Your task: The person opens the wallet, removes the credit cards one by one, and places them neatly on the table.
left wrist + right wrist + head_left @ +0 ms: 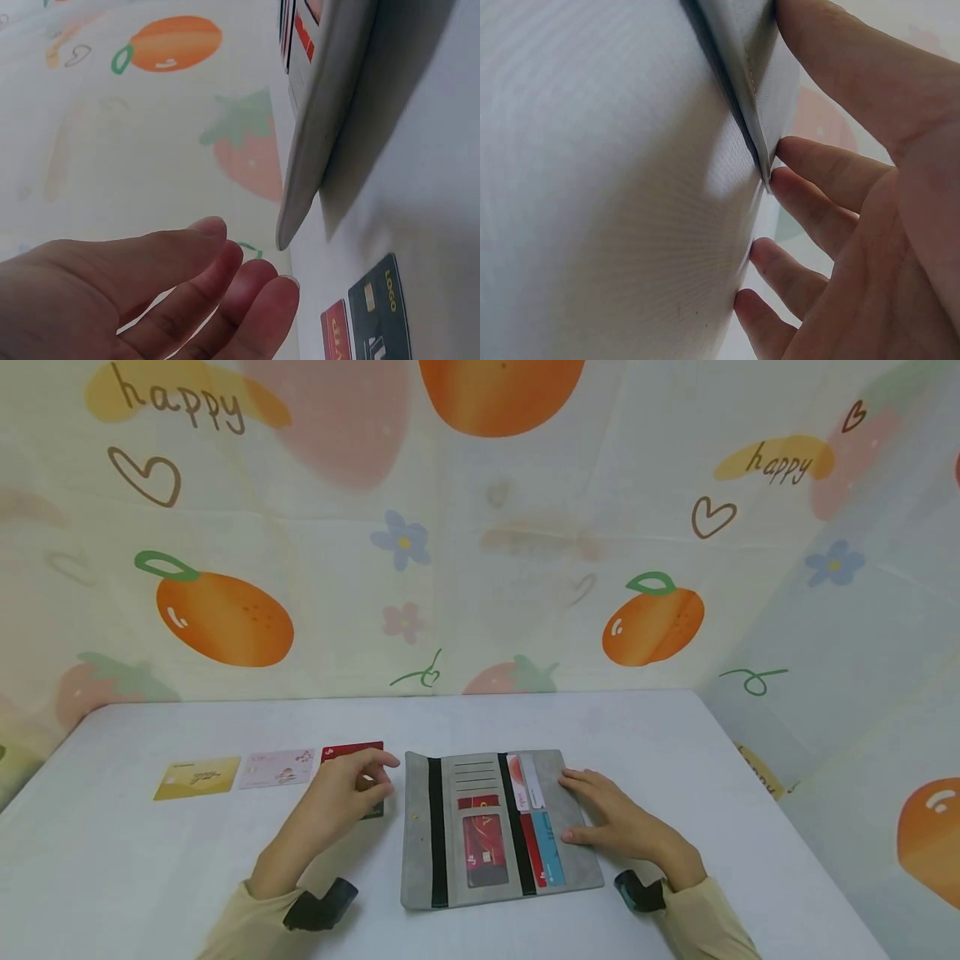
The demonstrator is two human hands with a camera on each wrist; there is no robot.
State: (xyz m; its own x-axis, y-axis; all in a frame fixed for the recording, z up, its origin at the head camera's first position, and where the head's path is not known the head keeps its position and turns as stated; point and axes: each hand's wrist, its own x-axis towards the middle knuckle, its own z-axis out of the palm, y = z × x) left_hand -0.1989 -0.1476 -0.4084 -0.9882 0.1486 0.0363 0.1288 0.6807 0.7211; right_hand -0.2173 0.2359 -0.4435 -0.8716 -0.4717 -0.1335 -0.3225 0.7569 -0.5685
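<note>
A grey card wallet (416, 860) lies spread out in front of me, crossed by two black bands. Red cards (486, 847) show in its middle panel, and red, pink, white and blue cards (551, 852) fill slots on the right panel. My left hand (341, 797) hovers just left of the wallet with loosely bent fingers and nothing between them. Under it lie a red card (348, 749) and a dark green card (380, 315), partly hidden by the hand. My right hand (618, 818) rests its fingertips on the wallet's right edge, fingers spread and nearly straight.
Left of the hand, a gold card (197, 778) and a pale pink card (277, 768) lie in a row on the white table (135, 868). Behind the table hangs a fruit-print cloth (517, 568). Black straps (321, 906) circle both wrists.
</note>
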